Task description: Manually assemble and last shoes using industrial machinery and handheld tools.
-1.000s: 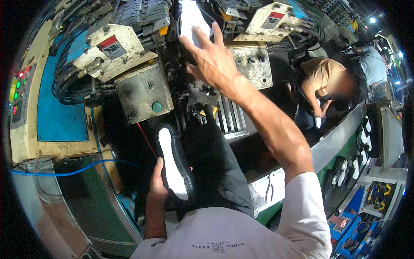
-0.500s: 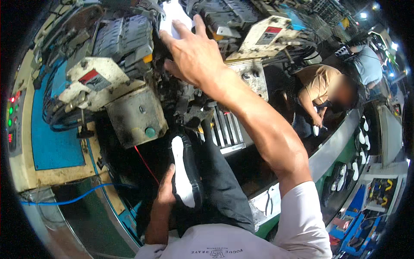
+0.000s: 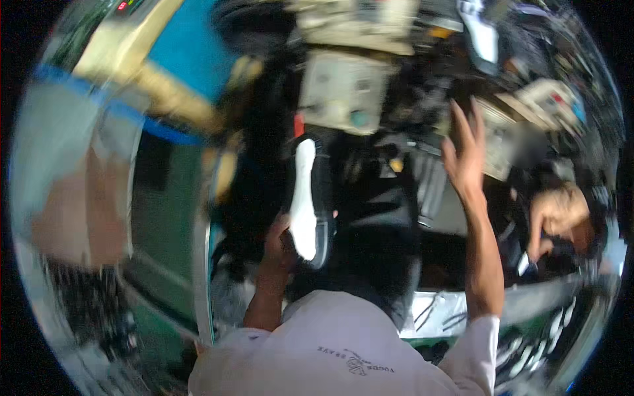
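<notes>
My left hand (image 3: pixel 281 239) grips a black shoe (image 3: pixel 321 198) from the side near its lower end. The shoe's white bottom (image 3: pixel 304 198) faces up at me, its narrower end pointing toward the machine. My right hand (image 3: pixel 466 155) is raised over the machine's front, its fingers spread with nothing in them. Beyond that hand, another white-bottomed shoe (image 3: pixel 484 43) sits in the machine's upper part, apart from my fingers. The picture is smeared by motion, so fine details do not show.
A cream machine box (image 3: pixel 343 92) with a green button stands ahead. To the left are a blue panel (image 3: pixel 188 53) and a metal-edged conveyor (image 3: pixel 201 277). On the right, a co-worker (image 3: pixel 561 214) bends over a white-soled piece, near a rack with several shoes (image 3: pixel 545 340).
The view has swung left, so the machine and co-worker sit farther right. My right hand has come off the white-bottomed shoe in the machine. My left hand still holds its shoe.
</notes>
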### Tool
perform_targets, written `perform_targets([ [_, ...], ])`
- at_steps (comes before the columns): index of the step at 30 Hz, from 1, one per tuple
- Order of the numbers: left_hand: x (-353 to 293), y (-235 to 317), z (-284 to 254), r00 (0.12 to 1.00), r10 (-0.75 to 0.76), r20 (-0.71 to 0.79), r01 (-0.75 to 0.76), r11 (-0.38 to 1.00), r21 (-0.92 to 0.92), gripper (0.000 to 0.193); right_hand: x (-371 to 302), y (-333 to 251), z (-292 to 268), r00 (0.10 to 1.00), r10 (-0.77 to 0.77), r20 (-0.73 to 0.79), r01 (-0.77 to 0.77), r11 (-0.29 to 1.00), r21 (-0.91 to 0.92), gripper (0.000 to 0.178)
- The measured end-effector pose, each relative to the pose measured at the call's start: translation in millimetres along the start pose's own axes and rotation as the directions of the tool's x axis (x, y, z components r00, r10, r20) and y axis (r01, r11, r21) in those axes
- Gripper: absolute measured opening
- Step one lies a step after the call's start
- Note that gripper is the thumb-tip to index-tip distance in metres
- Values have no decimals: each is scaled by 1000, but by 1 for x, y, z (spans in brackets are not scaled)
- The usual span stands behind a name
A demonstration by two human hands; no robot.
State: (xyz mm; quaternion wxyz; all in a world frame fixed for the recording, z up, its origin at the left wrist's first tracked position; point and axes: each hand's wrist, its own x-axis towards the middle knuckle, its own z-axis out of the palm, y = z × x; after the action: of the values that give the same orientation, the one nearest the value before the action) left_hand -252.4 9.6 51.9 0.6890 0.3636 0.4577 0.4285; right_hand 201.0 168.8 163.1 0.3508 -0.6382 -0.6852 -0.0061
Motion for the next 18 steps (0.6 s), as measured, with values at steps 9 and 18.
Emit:
perform_targets([
  [9, 39, 91, -199, 773, 93, -627, -12, 991, 132, 70, -296, -1, -10, 807, 408, 428, -468, 883, 40, 39],
  [18, 183, 90, -313, 944, 110, -310, 22, 919, 394, 42, -399, -45, -109, 632, 775, 19, -774, 632, -36, 33],
])
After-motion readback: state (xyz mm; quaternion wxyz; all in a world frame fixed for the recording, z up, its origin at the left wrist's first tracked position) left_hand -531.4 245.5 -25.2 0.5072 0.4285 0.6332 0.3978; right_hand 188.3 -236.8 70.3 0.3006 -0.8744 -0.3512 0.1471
